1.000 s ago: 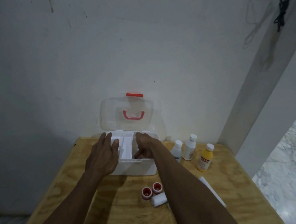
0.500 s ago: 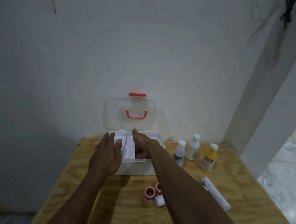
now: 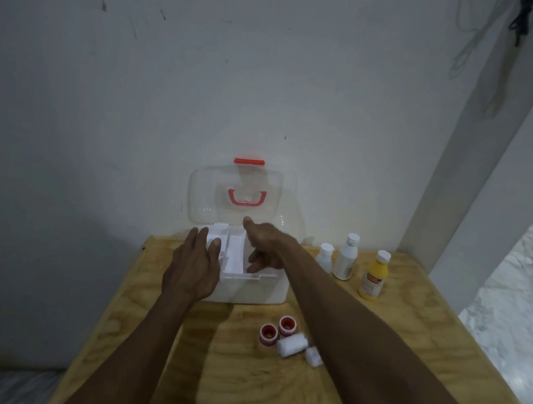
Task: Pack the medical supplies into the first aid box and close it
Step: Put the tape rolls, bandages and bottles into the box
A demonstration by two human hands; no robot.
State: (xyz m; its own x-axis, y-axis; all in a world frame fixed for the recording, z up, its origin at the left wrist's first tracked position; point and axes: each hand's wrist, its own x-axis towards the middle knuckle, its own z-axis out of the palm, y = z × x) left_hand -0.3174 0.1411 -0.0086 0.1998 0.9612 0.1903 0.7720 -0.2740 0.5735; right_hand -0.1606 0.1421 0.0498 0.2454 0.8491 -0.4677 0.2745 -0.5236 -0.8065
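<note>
A white first aid box (image 3: 249, 290) stands on the wooden table (image 3: 409, 332) with its clear lid (image 3: 203, 192), red handle and red latch raised against the wall. A white divider tray shows inside. My left hand (image 3: 194, 268) rests flat on the box's left rim, fingers together. Over the right side of the box hovers my right hand (image 3: 267, 246), fingers spread and empty. In front of the box lie two red-capped tape rolls (image 3: 278, 329) and a white bandage roll (image 3: 291, 346). Two white bottles (image 3: 345, 259) and a yellow bottle (image 3: 373, 277) stand to the right.
The table stands against a white wall, with a white pillar (image 3: 480, 158) at the back right corner. A small white item (image 3: 312, 359) lies beside my right forearm. Marble floor (image 3: 520, 278) shows beyond the table's right edge.
My right hand has lifted out of the box and spread its fingers above the right compartment. My left hand stays on the left rim.
</note>
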